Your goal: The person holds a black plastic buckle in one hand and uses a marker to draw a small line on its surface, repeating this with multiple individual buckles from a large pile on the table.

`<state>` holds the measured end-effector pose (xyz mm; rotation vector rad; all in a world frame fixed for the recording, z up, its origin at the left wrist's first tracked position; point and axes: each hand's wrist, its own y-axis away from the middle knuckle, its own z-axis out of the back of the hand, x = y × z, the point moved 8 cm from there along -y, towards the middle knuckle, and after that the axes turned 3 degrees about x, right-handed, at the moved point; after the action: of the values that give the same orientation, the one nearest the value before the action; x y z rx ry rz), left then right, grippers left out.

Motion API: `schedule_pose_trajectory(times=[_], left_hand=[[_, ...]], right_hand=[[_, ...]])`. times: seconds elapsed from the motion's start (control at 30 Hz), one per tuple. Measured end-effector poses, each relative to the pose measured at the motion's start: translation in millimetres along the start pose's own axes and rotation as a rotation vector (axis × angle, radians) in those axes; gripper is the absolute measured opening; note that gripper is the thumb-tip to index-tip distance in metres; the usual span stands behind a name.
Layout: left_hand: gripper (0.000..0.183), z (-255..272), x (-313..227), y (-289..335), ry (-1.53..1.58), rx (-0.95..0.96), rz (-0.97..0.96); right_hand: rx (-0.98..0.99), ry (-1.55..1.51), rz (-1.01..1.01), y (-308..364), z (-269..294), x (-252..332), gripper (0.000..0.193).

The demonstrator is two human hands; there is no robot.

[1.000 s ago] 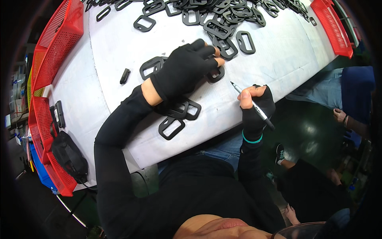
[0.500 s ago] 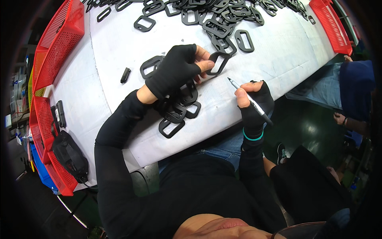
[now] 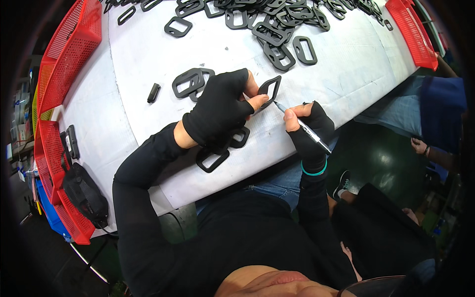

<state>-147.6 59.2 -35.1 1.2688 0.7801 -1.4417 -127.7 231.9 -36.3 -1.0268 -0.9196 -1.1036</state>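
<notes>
My left hand [image 3: 221,101], in a black fingerless glove, pinches a black oval plastic frame [image 3: 263,89] and holds it tilted above the white table. Between the thumb and fingers of my right hand [image 3: 308,121] is a marker pen [image 3: 311,132]. Its tip is at the frame's lower edge; whether it touches I cannot tell. Under and beside my left forearm lie several like frames [image 3: 213,161], partly covered by the hand. A couple more frames [image 3: 185,83] overlap just beyond my left wrist. A black pen cap [image 3: 154,92] rests farther left.
A large heap of black frames [image 3: 277,20] covers the table's far side. Red perforated baskets [image 3: 69,54] line the left edge, near a black mesh pouch [image 3: 85,193]. Another red basket [image 3: 411,32] stands at the far right. Other people [image 3: 443,111] are to the right.
My left hand has drawn the held frame nearer and turned it more edge-on. My right hand has moved left, bringing the marker's tip to the frame.
</notes>
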Motion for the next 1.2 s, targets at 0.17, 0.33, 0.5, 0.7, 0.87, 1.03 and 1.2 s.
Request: schedule_pose_trajectory(times=[0.17, 0.33, 0.5, 0.7, 0.87, 1.03, 1.2], left_hand=[[0.016, -1, -2, 1, -0.074, -0.025, -0.084], [0.016, 0, -4, 1, -0.102, -0.030, -0.092], [0.015, -6, -4, 8, -0.192, 0.012, -0.018], [0.018, -26, -19, 25, -0.606, 0.037, -0.499], [0.021, -32, -21, 30, -0.675, 0.035, -0.574], [0.017, -32, -21, 31, -0.714, -0.029, -0.621], [0.017, -33, -21, 31, -0.754, -0.017, -0.616]], right_hand=[[0.005, 0.061, 0.037, -3, 0, 5, 0.010], [0.022, 0.088, 0.048, -3, -1, 6, 0.010], [0.005, 0.060, 0.068, 0, 2, 5, 0.011], [0.002, 0.073, 0.186, 3, -2, 9, 0.012], [-0.005, 0.151, 0.231, 5, -2, 14, 0.013], [0.024, 0.144, 0.187, 4, -4, 11, 0.012], [0.044, 0.156, 0.184, 3, -4, 10, 0.013]])
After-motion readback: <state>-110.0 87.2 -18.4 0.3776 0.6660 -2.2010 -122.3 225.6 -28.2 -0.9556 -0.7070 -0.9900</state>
